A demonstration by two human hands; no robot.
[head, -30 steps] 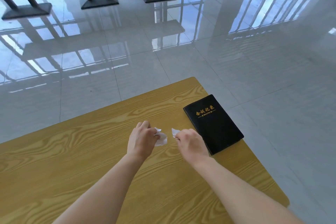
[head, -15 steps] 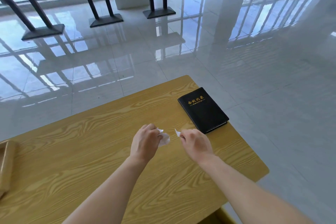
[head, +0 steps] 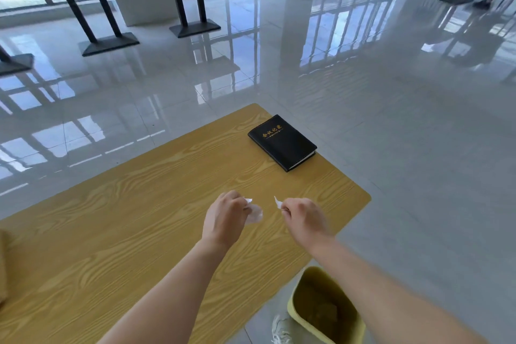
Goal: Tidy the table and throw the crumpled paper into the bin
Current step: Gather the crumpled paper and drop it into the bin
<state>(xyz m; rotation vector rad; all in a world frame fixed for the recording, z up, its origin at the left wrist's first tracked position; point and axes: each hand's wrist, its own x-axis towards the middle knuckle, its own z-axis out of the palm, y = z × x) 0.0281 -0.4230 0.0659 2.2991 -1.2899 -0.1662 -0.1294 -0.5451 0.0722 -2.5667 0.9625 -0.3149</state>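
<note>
Since a second ago you're drawing both hands back from the black rectangular notebook with gold lettering (head: 282,142), so they're hovering well apart from it on your side. The yellow-green plastic bin (head: 292,305) is coming properly into view too, much nearer to you than the notebook and down on the floor. The notebook itself isn't shifting on the light wood-grain table (head: 125,204). It's lying closed by the far corner, same as before.

Progress-wise, I'm reckoning you're about halfway. Both bits of paper are up off the tabletop, so the pick-up is done. Nothing white is showing inside the bin, just something brownish and blurry at the bottom, so the drop is what's left. The notebook is sitting pretty square to the table edge, so I'm guessing it's tidy enough already.

Grips: your left hand (head: 226,218) is curling closed around the crumpled white paper wad (head: 254,213), with part of it poking out of the fist. Your right hand (head: 304,218) is pinching the small white paper scrap (head: 277,202) tight at the fingertips, and the scrap is sticking up toward the notebook. You're seeing both hands from the back, so I can't tell how the inner fingers are lying.
</note>
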